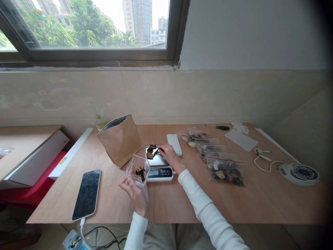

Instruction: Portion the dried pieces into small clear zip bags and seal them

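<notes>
Bags (225,172), several, filled, at right; open bag (133,167), part filled, held in left hand (136,196); pieces (150,155), unbagged, on scale (160,161), right hand (170,155) at them, grip impossible to tell.

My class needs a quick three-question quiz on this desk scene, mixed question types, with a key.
1. Which hand holds the open clear bag?
2. True or false: the screwdriver lies to the right of the brown paper bag.
3. Fill the gap: dark pieces lie on the shiny plate of the digital ____.

Key:
1. The left hand.
2. True.
3. scale
</notes>
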`<act>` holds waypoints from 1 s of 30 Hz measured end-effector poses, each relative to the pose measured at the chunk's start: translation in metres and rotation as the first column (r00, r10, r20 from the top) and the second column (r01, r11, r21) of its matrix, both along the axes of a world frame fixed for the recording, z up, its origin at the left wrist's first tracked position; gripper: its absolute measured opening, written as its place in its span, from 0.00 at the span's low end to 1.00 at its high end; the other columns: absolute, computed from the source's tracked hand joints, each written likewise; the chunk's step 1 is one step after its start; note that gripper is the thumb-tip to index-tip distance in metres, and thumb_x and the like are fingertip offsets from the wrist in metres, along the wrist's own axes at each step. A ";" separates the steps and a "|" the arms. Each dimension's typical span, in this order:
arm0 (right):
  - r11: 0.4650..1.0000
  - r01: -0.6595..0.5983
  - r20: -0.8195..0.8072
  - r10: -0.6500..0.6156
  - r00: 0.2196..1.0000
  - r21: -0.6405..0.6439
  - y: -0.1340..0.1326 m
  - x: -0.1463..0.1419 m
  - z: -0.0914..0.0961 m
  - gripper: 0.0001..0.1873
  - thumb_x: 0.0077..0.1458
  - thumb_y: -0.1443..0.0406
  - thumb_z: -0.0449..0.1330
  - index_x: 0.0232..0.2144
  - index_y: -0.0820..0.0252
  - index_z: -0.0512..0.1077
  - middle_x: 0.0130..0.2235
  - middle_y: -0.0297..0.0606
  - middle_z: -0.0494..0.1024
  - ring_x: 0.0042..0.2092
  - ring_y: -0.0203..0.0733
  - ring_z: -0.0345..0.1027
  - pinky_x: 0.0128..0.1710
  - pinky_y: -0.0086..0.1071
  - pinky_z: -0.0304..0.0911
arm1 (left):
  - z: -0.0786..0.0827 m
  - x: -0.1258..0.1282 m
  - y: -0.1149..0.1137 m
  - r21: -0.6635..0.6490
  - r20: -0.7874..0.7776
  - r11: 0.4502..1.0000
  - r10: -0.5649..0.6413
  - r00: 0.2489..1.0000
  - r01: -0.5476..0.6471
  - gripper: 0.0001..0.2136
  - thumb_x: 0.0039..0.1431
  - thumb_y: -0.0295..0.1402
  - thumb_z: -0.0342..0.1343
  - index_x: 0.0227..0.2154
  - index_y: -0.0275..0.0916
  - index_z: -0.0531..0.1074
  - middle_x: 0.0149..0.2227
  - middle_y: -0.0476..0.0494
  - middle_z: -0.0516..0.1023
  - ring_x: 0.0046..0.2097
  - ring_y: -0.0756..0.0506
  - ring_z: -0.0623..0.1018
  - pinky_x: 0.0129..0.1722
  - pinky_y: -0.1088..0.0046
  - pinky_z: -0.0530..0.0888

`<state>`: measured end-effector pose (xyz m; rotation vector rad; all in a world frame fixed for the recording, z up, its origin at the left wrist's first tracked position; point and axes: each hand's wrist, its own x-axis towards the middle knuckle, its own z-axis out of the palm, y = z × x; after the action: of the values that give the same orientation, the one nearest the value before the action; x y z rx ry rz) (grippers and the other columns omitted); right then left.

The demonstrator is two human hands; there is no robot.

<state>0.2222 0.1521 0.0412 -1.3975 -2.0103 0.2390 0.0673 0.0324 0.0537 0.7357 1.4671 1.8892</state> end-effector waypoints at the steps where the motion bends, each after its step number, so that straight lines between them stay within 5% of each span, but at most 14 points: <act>1: 1.000 -0.005 -0.077 0.005 0.997 -0.001 -0.002 -0.002 0.005 0.11 0.60 0.71 0.53 0.41 0.59 0.74 0.42 0.40 0.78 0.45 0.43 0.69 0.47 0.37 0.63 | 0.000 0.001 0.000 -0.004 -0.008 1.000 -0.010 1.000 0.010 0.11 0.65 0.44 0.42 0.41 0.43 0.52 0.55 0.30 0.70 0.56 0.41 0.71 0.59 0.51 0.62; 6: 0.999 0.032 -0.497 -0.011 0.868 0.033 -0.026 -0.024 0.050 0.12 0.60 0.65 0.55 0.43 0.56 0.75 0.43 0.38 0.78 0.45 0.41 0.71 0.46 0.34 0.66 | -0.001 0.004 0.003 -0.040 -0.043 0.998 -0.042 0.998 0.040 0.12 0.66 0.43 0.40 0.44 0.41 0.53 0.56 0.28 0.69 0.58 0.42 0.70 0.59 0.54 0.62; 11: 0.956 -0.295 -0.519 0.257 0.815 0.009 -0.047 -0.043 0.081 0.15 0.60 0.59 0.55 0.48 0.53 0.73 0.48 0.37 0.77 0.51 0.40 0.69 0.51 0.34 0.64 | 0.002 0.005 0.003 -0.057 -0.060 0.996 -0.076 0.995 0.072 0.16 0.65 0.44 0.40 0.48 0.39 0.55 0.57 0.27 0.67 0.58 0.41 0.70 0.57 0.57 0.65; 15: 0.981 -0.195 -0.455 0.175 0.873 0.002 -0.029 -0.040 0.051 0.20 0.64 0.58 0.50 0.55 0.55 0.67 0.56 0.41 0.70 0.59 0.40 0.60 0.60 0.39 0.55 | 0.004 0.002 0.004 -0.060 -0.129 0.998 -0.038 0.991 0.030 0.17 0.66 0.43 0.39 0.48 0.37 0.59 0.58 0.28 0.65 0.58 0.42 0.69 0.58 0.59 0.64; 20: 0.993 -0.067 -0.094 0.058 0.994 -0.095 0.000 -0.042 0.001 0.32 0.58 0.58 0.58 0.61 0.64 0.59 0.63 0.54 0.57 0.66 0.52 0.46 0.63 0.48 0.48 | 0.002 0.000 0.003 -0.021 -0.107 1.000 -0.004 0.994 0.001 0.14 0.66 0.42 0.40 0.47 0.39 0.55 0.54 0.30 0.71 0.56 0.43 0.71 0.59 0.56 0.63; 24: 0.998 -0.033 0.063 0.037 0.997 -0.056 0.004 -0.050 -0.008 0.26 0.56 0.63 0.60 0.55 0.69 0.65 0.58 0.57 0.64 0.62 0.55 0.54 0.61 0.49 0.51 | 0.003 -0.001 0.001 -0.040 -0.132 0.999 -0.004 0.991 -0.001 0.14 0.65 0.44 0.41 0.44 0.40 0.57 0.55 0.28 0.68 0.57 0.42 0.71 0.59 0.58 0.63; 30: 1.000 -0.018 0.055 0.018 0.998 -0.001 0.003 -0.046 -0.008 0.13 0.58 0.68 0.57 0.46 0.63 0.70 0.46 0.49 0.71 0.49 0.48 0.65 0.50 0.43 0.63 | 0.000 -0.003 0.003 -0.013 -0.111 1.000 0.000 0.994 -0.002 0.11 0.65 0.43 0.41 0.43 0.41 0.55 0.54 0.30 0.71 0.56 0.43 0.71 0.59 0.55 0.61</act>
<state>0.1757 0.1548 0.0333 -1.4004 -2.0684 0.2112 0.0642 0.0354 0.0539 0.8460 1.5459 1.8640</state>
